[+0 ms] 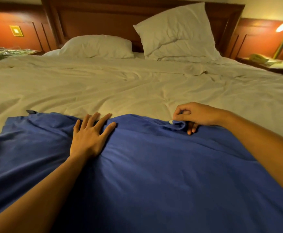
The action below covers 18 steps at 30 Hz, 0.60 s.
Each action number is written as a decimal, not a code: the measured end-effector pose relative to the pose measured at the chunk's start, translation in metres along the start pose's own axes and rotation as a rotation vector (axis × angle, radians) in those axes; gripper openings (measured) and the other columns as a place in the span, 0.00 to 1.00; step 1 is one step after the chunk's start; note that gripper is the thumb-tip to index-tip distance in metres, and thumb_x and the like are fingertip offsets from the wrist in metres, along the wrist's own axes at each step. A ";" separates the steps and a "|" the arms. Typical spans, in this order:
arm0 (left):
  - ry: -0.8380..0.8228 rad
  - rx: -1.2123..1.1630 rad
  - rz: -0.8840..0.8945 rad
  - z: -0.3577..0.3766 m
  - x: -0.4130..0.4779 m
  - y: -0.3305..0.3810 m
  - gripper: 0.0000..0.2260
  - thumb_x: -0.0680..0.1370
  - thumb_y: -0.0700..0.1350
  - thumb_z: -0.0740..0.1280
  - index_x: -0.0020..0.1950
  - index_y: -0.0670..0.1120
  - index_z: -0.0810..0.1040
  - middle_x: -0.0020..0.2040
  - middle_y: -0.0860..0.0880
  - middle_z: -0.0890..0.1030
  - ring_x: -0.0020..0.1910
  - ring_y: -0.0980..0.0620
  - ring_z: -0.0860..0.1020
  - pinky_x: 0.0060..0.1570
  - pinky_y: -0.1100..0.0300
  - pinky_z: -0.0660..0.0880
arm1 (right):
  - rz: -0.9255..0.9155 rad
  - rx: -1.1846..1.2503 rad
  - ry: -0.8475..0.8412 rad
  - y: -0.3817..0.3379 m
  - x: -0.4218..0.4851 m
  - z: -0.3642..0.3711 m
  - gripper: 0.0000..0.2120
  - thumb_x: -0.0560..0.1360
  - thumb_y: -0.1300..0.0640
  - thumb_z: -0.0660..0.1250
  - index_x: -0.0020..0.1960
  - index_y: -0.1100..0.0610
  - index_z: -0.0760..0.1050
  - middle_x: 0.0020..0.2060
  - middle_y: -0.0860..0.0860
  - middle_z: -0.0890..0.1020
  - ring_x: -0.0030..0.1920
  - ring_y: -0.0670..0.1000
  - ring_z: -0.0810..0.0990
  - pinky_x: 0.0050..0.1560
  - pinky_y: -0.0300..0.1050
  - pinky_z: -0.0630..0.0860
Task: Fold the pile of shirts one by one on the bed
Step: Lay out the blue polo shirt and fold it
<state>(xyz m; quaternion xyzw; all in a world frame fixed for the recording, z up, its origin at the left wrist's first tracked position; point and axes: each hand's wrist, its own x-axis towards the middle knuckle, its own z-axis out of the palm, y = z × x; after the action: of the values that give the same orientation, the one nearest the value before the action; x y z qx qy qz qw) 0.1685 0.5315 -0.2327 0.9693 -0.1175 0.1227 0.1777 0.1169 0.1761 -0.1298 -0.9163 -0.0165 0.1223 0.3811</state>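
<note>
shirt (154,174) spread on the near bed (103,84); left hand (88,137) flat on its far edge, right hand (193,115) at the edge further right; two pillows (177,31) far, against the headboard (95,19).

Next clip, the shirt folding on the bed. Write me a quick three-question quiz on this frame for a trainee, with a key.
1. True or false: the left hand lies flat, fingers spread, on the blue shirt.
2. What is the right hand doing? A) holding a hanger. B) pinching a bunched bit of the shirt's far edge. C) making an empty fist in the air.
3. Fill in: the right pillow stands propped against the ____.
Key: 1 true; 2 B; 3 headboard.
</note>
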 end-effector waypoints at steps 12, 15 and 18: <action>0.028 -0.006 0.013 0.001 0.001 -0.002 0.34 0.74 0.75 0.39 0.77 0.68 0.56 0.79 0.54 0.61 0.79 0.53 0.53 0.78 0.46 0.45 | 0.150 -0.192 0.108 -0.022 0.010 -0.013 0.21 0.79 0.42 0.64 0.44 0.61 0.79 0.28 0.52 0.84 0.27 0.46 0.81 0.25 0.34 0.71; 0.029 0.003 0.011 0.001 0.000 -0.001 0.33 0.73 0.75 0.39 0.77 0.68 0.56 0.79 0.54 0.61 0.79 0.53 0.53 0.78 0.47 0.45 | 0.011 0.173 0.405 -0.023 0.024 -0.016 0.18 0.80 0.49 0.66 0.48 0.65 0.79 0.30 0.54 0.83 0.28 0.45 0.81 0.29 0.35 0.74; 0.032 -0.002 0.008 0.001 0.000 -0.001 0.33 0.74 0.75 0.39 0.77 0.68 0.56 0.79 0.54 0.61 0.79 0.53 0.53 0.78 0.47 0.45 | -0.144 0.431 0.455 -0.025 0.063 -0.012 0.22 0.82 0.48 0.63 0.73 0.54 0.68 0.65 0.57 0.77 0.62 0.54 0.79 0.59 0.47 0.77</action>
<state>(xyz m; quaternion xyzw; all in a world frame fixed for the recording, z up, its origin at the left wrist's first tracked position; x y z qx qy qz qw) 0.1690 0.5318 -0.2338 0.9665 -0.1188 0.1390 0.1799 0.1825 0.1934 -0.1178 -0.8149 0.0307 -0.1121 0.5679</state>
